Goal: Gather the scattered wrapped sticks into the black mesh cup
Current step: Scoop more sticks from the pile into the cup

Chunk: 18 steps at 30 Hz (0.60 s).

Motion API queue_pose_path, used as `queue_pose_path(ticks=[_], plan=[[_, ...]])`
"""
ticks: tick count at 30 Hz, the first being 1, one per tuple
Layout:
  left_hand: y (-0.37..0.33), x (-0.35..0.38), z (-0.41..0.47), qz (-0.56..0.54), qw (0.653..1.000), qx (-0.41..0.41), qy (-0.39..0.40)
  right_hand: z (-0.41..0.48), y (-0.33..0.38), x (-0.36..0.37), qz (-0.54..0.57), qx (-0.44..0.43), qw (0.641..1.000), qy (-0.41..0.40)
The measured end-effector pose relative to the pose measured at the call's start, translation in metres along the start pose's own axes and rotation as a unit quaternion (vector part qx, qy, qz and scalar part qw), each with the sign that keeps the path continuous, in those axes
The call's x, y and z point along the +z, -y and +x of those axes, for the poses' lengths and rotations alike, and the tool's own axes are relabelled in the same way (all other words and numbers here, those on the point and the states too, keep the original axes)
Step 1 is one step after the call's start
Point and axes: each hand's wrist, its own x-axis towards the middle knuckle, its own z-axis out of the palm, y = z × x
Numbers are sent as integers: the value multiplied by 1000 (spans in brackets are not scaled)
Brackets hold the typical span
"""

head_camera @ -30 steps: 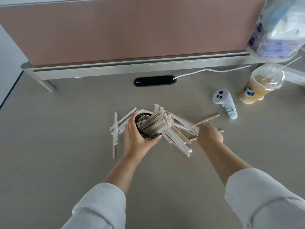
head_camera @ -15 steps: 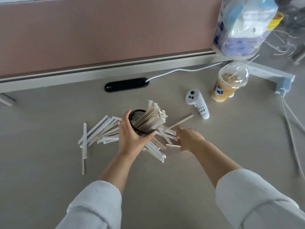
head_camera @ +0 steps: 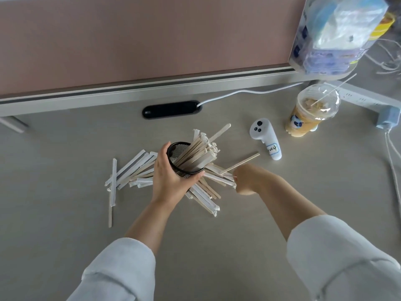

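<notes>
My left hand point(head_camera: 168, 178) grips the black mesh cup point(head_camera: 178, 153), tilted to the right above the desk, with a bundle of wrapped sticks point(head_camera: 198, 152) poking out of its mouth. More wrapped sticks point(head_camera: 132, 168) lie scattered on the desk to the left of the cup, and others point(head_camera: 206, 197) lie below and to the right of it. My right hand point(head_camera: 246, 180) is closed low over the right pile, gripping sticks there; a bare wooden stick point(head_camera: 240, 163) slants up and right from it.
A white controller point(head_camera: 265, 136) lies right of the sticks. An iced drink cup point(head_camera: 310, 112) stands behind it, near a power strip point(head_camera: 368, 101) and cables. A plastic bag point(head_camera: 338, 33) hangs at top right. The pink divider point(head_camera: 141, 40) bounds the desk's far edge.
My right hand has moved left and down onto the pile by the cup and closed on sticks. The cup stays tilted in my left hand. The camera view has shifted right.
</notes>
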Motion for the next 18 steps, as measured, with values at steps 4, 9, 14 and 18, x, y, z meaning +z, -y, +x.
queue_pose_path(ticks=[4, 9, 14, 18], plan=[[0, -2, 2, -1, 1000, -7, -6, 9, 1, -7, 27, -28, 997, -67], [-1, -4, 6, -10, 1000, -18, -10, 23, -6, -2, 1, 9, 990, -140], [-1, -10, 12, -10, 999, -29, -25, 30, -5, 2, -8, -10, 990, -138], [2, -16, 15, -14, 998, -39, -40, 28, 10, -9, 84, 2, 980, -179]])
